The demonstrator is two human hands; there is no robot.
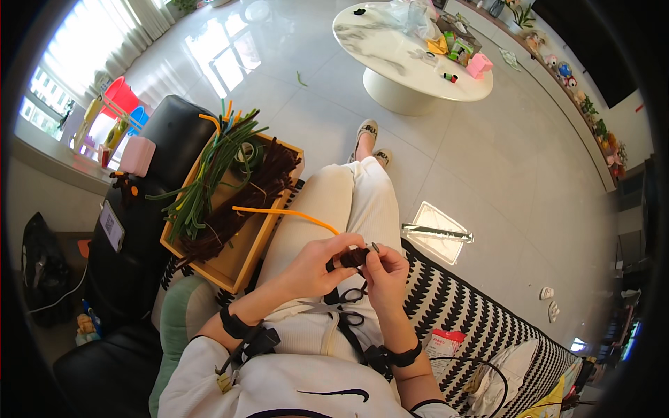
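A dark brown coiled piece (354,258), seemingly of fuzzy pipe cleaner, is held between both hands above my lap. My left hand (322,263) is closed, its thumb and fingers gripping the coil's left side. From the other side, the bent fingers and thumb of my right hand (387,270) pinch the coil's right end. An orange pipe cleaner (287,211) runs leftward from near my left fingers toward the box; where its near end goes is hidden. Just below the hands, scissors with black handles (352,319) lie on my lap.
Left of my legs, a wooden box (254,254) holds green pipe cleaners (202,184) and a brown bundle (244,209). Beyond it is a black armrest (182,129) with a pink case (137,155) and a phone (111,226). A round marble-topped table (390,56) stands ahead.
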